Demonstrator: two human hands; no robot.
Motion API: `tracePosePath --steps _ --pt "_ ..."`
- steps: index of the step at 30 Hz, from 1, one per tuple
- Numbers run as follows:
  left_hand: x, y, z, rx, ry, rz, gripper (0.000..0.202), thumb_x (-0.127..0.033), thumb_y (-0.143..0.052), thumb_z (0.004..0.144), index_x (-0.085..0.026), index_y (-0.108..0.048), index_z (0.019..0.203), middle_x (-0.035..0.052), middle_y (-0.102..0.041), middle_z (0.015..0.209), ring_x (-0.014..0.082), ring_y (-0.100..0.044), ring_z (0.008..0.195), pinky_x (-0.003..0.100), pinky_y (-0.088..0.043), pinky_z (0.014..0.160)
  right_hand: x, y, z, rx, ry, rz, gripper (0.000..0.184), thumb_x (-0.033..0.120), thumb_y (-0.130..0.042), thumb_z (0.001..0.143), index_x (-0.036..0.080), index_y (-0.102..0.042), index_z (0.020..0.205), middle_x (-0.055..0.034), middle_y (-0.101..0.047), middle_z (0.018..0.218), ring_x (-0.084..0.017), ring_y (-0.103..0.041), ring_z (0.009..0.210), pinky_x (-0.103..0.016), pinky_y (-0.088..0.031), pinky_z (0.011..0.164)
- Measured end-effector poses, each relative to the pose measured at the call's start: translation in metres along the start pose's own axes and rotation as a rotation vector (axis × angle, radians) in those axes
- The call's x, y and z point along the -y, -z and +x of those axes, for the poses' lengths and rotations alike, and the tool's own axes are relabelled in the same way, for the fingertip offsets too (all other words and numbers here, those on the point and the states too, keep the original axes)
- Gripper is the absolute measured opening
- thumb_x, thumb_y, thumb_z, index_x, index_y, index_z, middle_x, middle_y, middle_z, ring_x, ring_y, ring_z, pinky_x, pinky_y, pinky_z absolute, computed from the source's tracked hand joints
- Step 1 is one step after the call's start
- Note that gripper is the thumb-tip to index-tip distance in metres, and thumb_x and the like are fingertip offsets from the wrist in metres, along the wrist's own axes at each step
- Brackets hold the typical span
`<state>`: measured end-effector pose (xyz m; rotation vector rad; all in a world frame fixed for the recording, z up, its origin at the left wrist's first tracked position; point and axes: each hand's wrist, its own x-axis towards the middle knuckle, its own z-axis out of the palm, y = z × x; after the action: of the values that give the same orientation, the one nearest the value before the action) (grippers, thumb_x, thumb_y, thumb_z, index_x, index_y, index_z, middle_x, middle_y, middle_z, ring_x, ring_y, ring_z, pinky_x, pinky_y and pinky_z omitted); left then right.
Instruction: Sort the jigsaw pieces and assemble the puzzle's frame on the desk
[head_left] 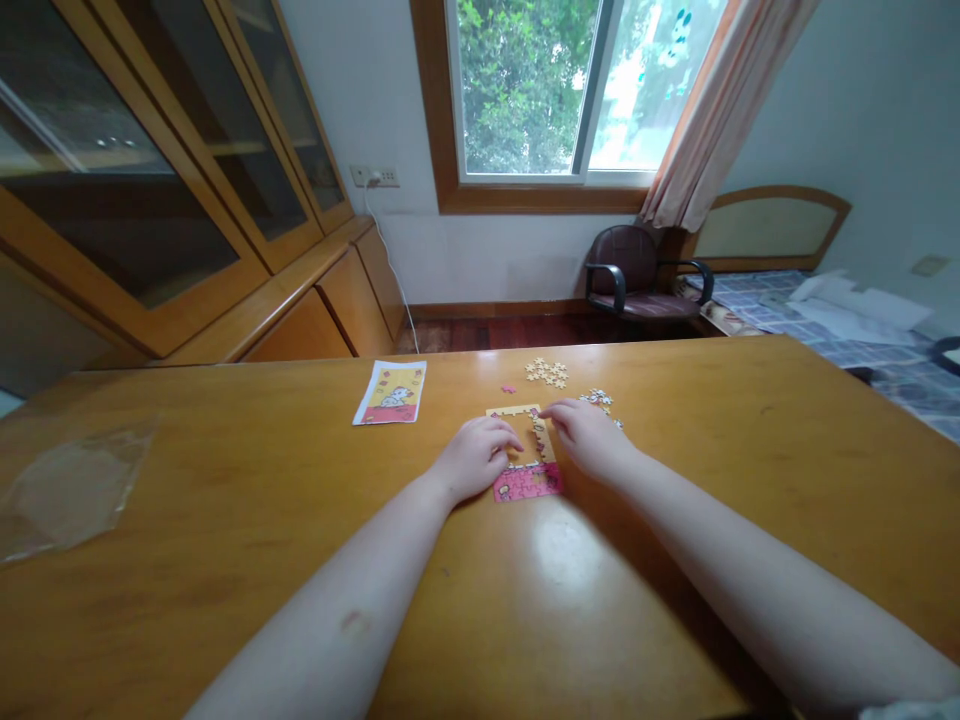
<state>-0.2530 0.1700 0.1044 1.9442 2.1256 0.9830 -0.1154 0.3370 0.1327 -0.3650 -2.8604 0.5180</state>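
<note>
A small, partly assembled jigsaw puzzle (527,480), yellow at the top and pink at the bottom, lies on the wooden table (247,520). My left hand (478,455) rests on its left edge with fingers curled, fingertips touching the puzzle. My right hand (586,432) sits on the puzzle's right side, fingers pinched against a piece near the top edge. A heap of loose pieces (547,372) lies just beyond, with a few more (598,398) beside my right hand and a single pink piece (508,389) apart.
A picture card (391,392) showing the puzzle image lies to the left. A clear plastic bag (71,487) is at the table's left edge. Behind the table stand a dark armchair (637,275), a wooden cabinet (187,190) and a bed (847,320).
</note>
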Motion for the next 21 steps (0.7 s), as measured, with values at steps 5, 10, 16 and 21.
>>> tracePosePath --steps 5,10,16,21 --pt "0.0 0.001 0.001 -0.024 0.003 0.015 0.028 -0.005 -0.05 0.074 -0.021 -0.071 0.082 0.0021 -0.07 0.089 0.0172 -0.061 0.088 0.035 -0.047 0.088 -0.01 -0.017 0.051 0.069 0.179 -0.023 0.037 0.017 -0.041 0.093 0.018 -0.057 0.127 -0.0097 -0.053 0.136 -0.021 -0.048 0.125 -0.037 -0.035 0.107" --pt "-0.001 0.002 0.001 -0.026 -0.002 0.01 0.03 -0.002 -0.05 0.072 -0.021 -0.071 0.082 0.001 -0.07 0.088 0.0172 -0.061 0.088 0.035 -0.047 0.088 -0.006 -0.034 0.075 0.178 0.146 0.005 0.036 0.028 -0.039 0.097 0.019 -0.054 0.129 -0.008 -0.05 0.139 -0.021 -0.041 0.132 -0.041 -0.03 0.11" --pt "-0.001 0.002 0.001 -0.026 0.022 -0.006 0.027 -0.003 -0.051 0.074 -0.02 -0.071 0.082 0.0018 -0.07 0.09 0.017 -0.062 0.088 0.034 -0.047 0.088 -0.02 -0.016 0.057 0.179 0.002 0.046 0.035 0.033 -0.036 0.097 0.018 -0.064 0.113 -0.0099 -0.063 0.123 -0.022 -0.057 0.114 -0.034 -0.042 0.096" --pt "0.001 0.001 0.0 -0.025 0.03 -0.011 0.027 -0.004 -0.051 0.074 -0.02 -0.071 0.083 0.0022 -0.07 0.091 0.0171 -0.062 0.09 0.035 -0.047 0.09 -0.031 0.006 0.001 0.208 -0.169 -0.006 0.04 0.033 -0.032 0.097 0.018 -0.069 0.094 -0.011 -0.07 0.101 -0.024 -0.064 0.095 -0.033 -0.046 0.083"
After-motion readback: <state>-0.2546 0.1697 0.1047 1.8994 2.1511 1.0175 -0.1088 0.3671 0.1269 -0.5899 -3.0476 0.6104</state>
